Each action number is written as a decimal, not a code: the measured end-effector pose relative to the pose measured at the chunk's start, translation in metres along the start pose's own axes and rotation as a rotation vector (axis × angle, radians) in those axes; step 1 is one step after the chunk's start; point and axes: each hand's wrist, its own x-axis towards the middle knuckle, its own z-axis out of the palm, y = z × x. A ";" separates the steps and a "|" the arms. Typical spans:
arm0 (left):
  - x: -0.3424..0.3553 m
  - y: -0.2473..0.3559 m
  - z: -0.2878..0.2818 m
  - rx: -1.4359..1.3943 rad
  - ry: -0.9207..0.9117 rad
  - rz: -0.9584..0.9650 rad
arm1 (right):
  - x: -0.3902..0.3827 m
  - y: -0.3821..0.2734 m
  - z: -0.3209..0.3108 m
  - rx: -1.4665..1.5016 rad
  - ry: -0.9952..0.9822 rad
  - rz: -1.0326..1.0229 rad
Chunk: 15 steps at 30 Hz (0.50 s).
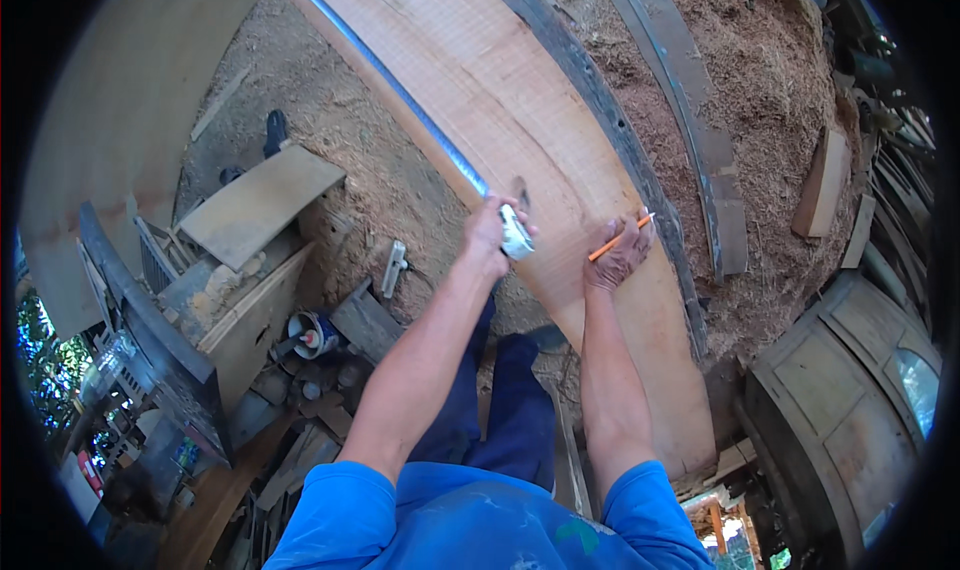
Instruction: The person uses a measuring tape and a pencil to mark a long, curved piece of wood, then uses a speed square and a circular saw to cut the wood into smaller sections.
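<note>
A wide wooden plank (pixel 560 160) with a dark bark edge (pixel 610 100) on its right side runs up and away from me. My left hand (pixel 484 234) is closed round a tape measure (pixel 516 233) near the plank's left edge. From it the shiny blade (pixel 400 92) stretches along that edge to the far end, up to the top of the view. My right hand (pixel 622 258) rests on the plank near its bark edge, fingers bent round an orange pencil (pixel 604 249). The pencil's pale end points up and to the right.
Sawdust (pixel 760 80) covers the ground. A narrow curved board (pixel 690 110) lies right of the plank, with a wood block (pixel 823 183) beyond. At left stand a short board (pixel 262 205) on a bench and a bucket (pixel 314 336). A panelled wooden door (pixel 850 400) leans at lower right.
</note>
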 end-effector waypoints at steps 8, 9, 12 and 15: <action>-0.011 -0.042 0.011 0.043 0.120 -0.046 | -0.001 0.000 -0.002 -0.021 -0.003 -0.002; -0.015 -0.045 0.011 0.042 0.123 -0.055 | -0.002 0.000 -0.003 -0.027 -0.010 -0.001; -0.019 -0.052 0.006 0.073 0.078 -0.084 | 0.001 -0.002 -0.002 -0.019 -0.013 -0.014; -0.017 -0.067 0.010 0.035 0.164 -0.038 | -0.004 -0.002 -0.005 -0.048 -0.040 -0.009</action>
